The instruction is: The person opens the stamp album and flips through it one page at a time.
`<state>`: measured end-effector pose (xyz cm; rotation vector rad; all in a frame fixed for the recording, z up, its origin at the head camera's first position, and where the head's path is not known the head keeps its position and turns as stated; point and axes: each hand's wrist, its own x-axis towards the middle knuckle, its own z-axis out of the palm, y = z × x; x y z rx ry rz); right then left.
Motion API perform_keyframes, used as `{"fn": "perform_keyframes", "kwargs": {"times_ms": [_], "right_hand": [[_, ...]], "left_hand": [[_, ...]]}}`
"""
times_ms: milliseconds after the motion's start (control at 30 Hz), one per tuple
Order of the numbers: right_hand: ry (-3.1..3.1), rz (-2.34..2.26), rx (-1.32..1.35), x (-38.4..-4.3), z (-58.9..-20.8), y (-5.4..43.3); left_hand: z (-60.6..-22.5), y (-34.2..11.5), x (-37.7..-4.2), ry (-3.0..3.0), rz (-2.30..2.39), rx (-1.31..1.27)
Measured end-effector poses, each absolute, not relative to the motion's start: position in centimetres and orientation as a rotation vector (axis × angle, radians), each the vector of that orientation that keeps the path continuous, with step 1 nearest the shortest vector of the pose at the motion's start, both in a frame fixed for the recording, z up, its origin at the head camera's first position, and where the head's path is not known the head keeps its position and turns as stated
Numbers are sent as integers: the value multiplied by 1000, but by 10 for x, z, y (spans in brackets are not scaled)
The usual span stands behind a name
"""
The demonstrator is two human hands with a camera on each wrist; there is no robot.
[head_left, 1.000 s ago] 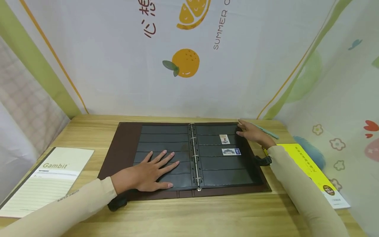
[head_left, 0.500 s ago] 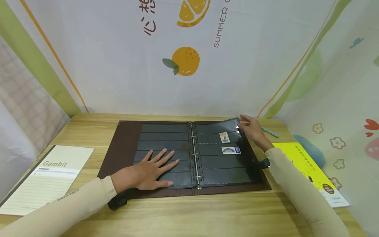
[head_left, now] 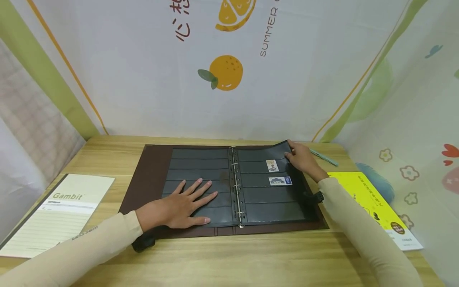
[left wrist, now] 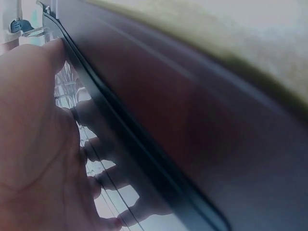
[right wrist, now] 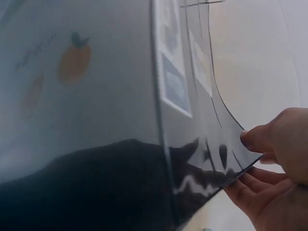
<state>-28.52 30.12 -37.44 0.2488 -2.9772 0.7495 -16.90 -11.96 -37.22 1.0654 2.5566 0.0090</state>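
Observation:
A brown ring-binder stamp album (head_left: 152,167) lies open on the wooden table, with black pocket pages on both sides of its metal rings (head_left: 235,183). My left hand (head_left: 183,205) rests flat, fingers spread, on the left page (head_left: 201,164). With the thumb on top and fingers beneath, my right hand (right wrist: 276,168) pinches the far outer corner of the right page (head_left: 272,207), which bends up there. Two stamps sit in that page's pockets: a small upright one (head_left: 272,166) and, below it, a wider blue-and-white one (head_left: 280,181).
A Gambit notepad (head_left: 61,215) lies at the left. On the right, a yellow-covered book (head_left: 369,199) is partly under the right forearm, and a teal pen-like stick (head_left: 324,157) lies behind the right hand. A printed white cloth (head_left: 161,99) hangs behind the table.
The right page's far corner has risen from the album, and my right hand has gone from touching the edge to pinching that corner. The left hand has stayed in place.

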Motion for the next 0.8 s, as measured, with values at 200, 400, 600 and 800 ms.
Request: {"fn": "perform_keyframes", "kwargs": {"times_ms": [200, 400, 600, 800], "right_hand": [[-2946, 858, 329, -281, -379, 306], [-2882, 1694, 265, -272, -376, 329], [-2450, 2803, 216, -251, -378, 349], [-1921, 3444, 300, -221, -385, 359]], "left_hand": [[-374, -119, -171, 2554, 10, 1064], [-375, -117, -172, 2552, 17, 1068], [-375, -118, -172, 2548, 40, 1065], [-374, -121, -173, 2563, 36, 1052]]}}
